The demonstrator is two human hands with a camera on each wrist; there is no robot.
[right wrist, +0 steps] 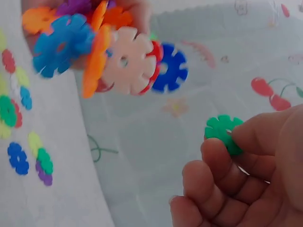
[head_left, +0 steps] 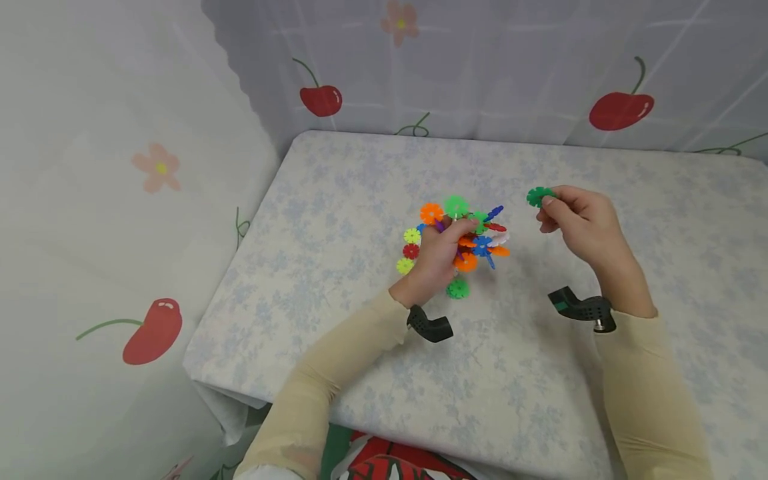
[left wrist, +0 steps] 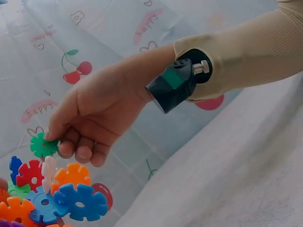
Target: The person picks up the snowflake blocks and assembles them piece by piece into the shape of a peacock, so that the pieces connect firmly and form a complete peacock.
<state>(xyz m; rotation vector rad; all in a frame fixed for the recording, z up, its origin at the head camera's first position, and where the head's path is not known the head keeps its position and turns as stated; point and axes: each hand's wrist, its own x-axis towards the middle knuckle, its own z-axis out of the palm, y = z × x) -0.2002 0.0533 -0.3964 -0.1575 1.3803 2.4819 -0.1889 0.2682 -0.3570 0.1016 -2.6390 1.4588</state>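
Observation:
My left hand (head_left: 437, 257) grips a cluster of notched plastic snowflake discs (head_left: 482, 246) slotted together in orange, blue, red, green, purple and pale pink. Off to its right, my right hand (head_left: 585, 223) pinches one green snowflake disc (head_left: 535, 196) between thumb and fingers, held apart from the cluster. The right wrist view shows that green disc (right wrist: 218, 128) at the fingertips, while a pale pink disc (right wrist: 135, 61) on the cluster faces it. Much of the left hand is hidden behind the cluster there. Blue discs (left wrist: 81, 203) stick out of the cluster in the left wrist view.
Loose discs lie on the table near the left hand, among them a red one (head_left: 411, 251), a yellow one (head_left: 405, 266) and a green one (head_left: 458, 289). A pale floral cloth (head_left: 336, 180) covers the table. Cherry-print curtains (head_left: 480, 80) hang behind and at the left.

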